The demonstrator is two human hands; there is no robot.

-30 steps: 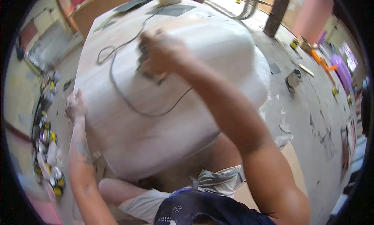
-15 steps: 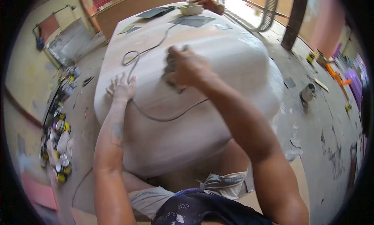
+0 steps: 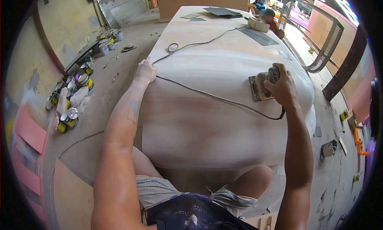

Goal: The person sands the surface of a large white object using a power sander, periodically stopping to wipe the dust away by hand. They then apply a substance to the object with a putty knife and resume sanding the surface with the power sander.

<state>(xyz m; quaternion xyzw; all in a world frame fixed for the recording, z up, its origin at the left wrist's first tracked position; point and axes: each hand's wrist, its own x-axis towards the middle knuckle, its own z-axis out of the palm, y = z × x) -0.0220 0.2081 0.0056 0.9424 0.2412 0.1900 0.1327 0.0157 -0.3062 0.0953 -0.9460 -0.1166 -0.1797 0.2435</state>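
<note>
A large, smooth, pale panel with rounded edges (image 3: 207,140) lies across the middle of the view, whitish with pinkish-brown patches. My right hand (image 3: 285,87) is wrapped around a dusty electric sander (image 3: 260,87), whose square pad rests on the panel's right side. From the sander a dark power cord (image 3: 215,96) runs left over the panel to my left hand (image 3: 146,71). That hand is at the panel's left edge with its fingers curled, and the cord passes into it and comes out beyond, toward a small loop.
Dark sandpaper sheets (image 3: 223,12) and a small tan box (image 3: 258,24) lie on the panel's far end. Another person (image 3: 269,18) is beside that end. Paint cans (image 3: 84,81) line the left wall. A metal cup (image 3: 329,148) stands on the right floor.
The sander and my right hand have moved right across the panel. My left hand, spread flat before, is now curled around the cord at the left edge. The view has shifted.
</note>
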